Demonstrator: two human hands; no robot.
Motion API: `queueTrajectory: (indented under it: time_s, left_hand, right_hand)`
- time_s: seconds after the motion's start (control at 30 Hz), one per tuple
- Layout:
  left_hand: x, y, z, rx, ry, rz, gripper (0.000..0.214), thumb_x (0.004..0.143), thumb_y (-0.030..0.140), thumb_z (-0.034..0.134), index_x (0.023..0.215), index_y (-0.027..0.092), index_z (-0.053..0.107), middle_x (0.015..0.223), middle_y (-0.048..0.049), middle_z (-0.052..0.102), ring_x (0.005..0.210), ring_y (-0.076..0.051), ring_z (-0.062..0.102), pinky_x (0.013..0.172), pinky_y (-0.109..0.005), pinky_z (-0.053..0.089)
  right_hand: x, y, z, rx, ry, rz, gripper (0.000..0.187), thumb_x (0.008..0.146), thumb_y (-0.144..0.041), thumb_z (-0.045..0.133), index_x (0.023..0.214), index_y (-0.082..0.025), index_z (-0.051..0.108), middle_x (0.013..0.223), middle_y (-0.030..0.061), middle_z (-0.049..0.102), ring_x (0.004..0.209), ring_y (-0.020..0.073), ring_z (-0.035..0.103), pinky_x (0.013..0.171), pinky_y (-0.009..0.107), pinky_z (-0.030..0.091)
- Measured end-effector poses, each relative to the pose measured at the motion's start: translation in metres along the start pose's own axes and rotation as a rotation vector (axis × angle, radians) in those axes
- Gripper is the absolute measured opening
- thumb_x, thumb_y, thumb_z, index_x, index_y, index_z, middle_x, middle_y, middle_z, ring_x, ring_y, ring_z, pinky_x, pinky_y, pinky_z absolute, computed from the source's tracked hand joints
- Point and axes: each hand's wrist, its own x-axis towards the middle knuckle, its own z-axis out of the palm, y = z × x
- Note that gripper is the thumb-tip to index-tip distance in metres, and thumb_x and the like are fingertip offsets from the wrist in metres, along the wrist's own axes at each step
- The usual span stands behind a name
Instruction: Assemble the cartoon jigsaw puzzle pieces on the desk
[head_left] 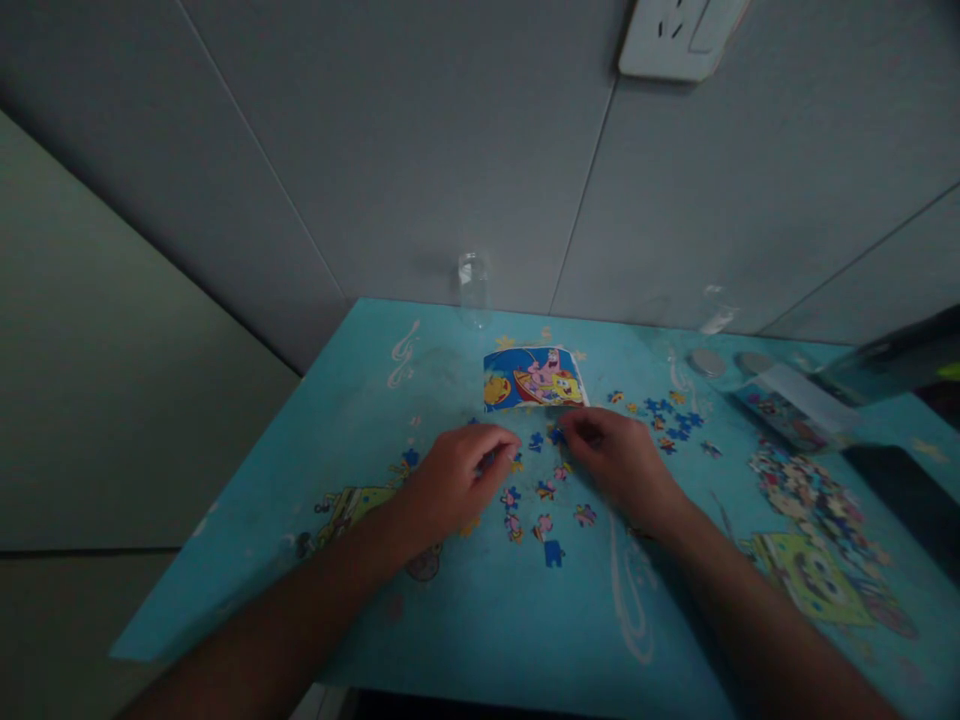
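Observation:
Thumb and fingertips of my left hand (457, 475) come together above the table, and a small puzzle piece (517, 463) shows right by them. I cannot make out what, if anything, is in that pinch. My right hand (615, 455) is curled, with its fingertips on a blue puzzle piece (556, 435). Between the hands lies a loose blue piece (536, 442). Several pink, yellow and blue pieces (545, 490) are scattered nearer to me, down to a plain blue piece (553, 554). Just beyond my hands is a cartoon picture card (534, 378).
On the light blue patterned table (330, 400), more blue pieces (679, 420) and a mixed pile of pieces (814, 490) lie to the right. A clear jar (473, 290) stands by the wall. Round lids (706, 362), a printed packet (787, 415) and a dark flat object (904, 500) are at right.

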Motion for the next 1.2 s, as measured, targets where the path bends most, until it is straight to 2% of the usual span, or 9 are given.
queueTrajectory:
  time_s: [0.2, 0.6, 0.8, 0.97, 1.2]
  left_hand:
    - [-0.001, -0.002, 0.002, 0.037, -0.038, 0.071, 0.017, 0.103, 0.023, 0.051, 0.106, 0.020, 0.068, 0.096, -0.0019, 0.072, 0.089, -0.016, 0.066, 0.084, -0.031, 0.048]
    - [-0.003, -0.011, 0.008, 0.138, -0.073, 0.147, 0.014, 0.101, 0.018, 0.053, 0.104, 0.020, 0.067, 0.096, -0.0026, 0.071, 0.091, -0.018, 0.065, 0.086, -0.035, 0.048]
    - [-0.003, -0.013, 0.008, 0.133, -0.079, 0.152, 0.013, 0.101, 0.018, 0.054, 0.106, 0.021, 0.065, 0.097, -0.0025, 0.070, 0.091, -0.017, 0.064, 0.086, -0.035, 0.048]
    - [-0.003, -0.013, 0.001, 0.172, -0.035, 0.186, 0.012, 0.102, 0.019, 0.053, 0.106, 0.020, 0.065, 0.096, -0.0030, 0.069, 0.092, -0.018, 0.063, 0.086, -0.035, 0.048]
    - [0.001, -0.016, -0.012, 0.304, 0.033, 0.238, 0.014, 0.102, 0.018, 0.054, 0.104, 0.019, 0.067, 0.087, -0.0023, 0.068, 0.082, -0.018, 0.060, 0.078, -0.035, 0.046]
  right_hand:
    - [-0.001, 0.002, 0.002, -0.123, 0.014, -0.073, 0.022, 0.088, -0.019, 0.060, 0.101, -0.021, 0.076, 0.094, 0.0071, 0.076, 0.081, 0.0218, 0.070, 0.079, 0.038, 0.054]
    - [0.000, 0.010, 0.004, -0.306, 0.038, -0.195, 0.018, 0.091, -0.016, 0.065, 0.101, -0.023, 0.079, 0.104, 0.0071, 0.073, 0.098, 0.0244, 0.066, 0.095, 0.041, 0.052]
    - [-0.003, 0.011, 0.001, -0.361, -0.031, -0.241, 0.022, 0.097, -0.018, 0.061, 0.109, -0.024, 0.079, 0.105, 0.0075, 0.073, 0.100, 0.0241, 0.066, 0.096, 0.042, 0.052]
    - [-0.004, 0.018, -0.002, -0.339, -0.055, -0.268, 0.027, 0.098, -0.014, 0.059, 0.113, -0.026, 0.077, 0.111, 0.0061, 0.074, 0.103, 0.0245, 0.067, 0.096, 0.045, 0.052]
    - [-0.009, 0.019, -0.010, -0.287, 0.001, -0.294, 0.035, 0.098, -0.010, 0.054, 0.122, -0.028, 0.073, 0.118, 0.0059, 0.072, 0.106, 0.0242, 0.066, 0.094, 0.045, 0.052]
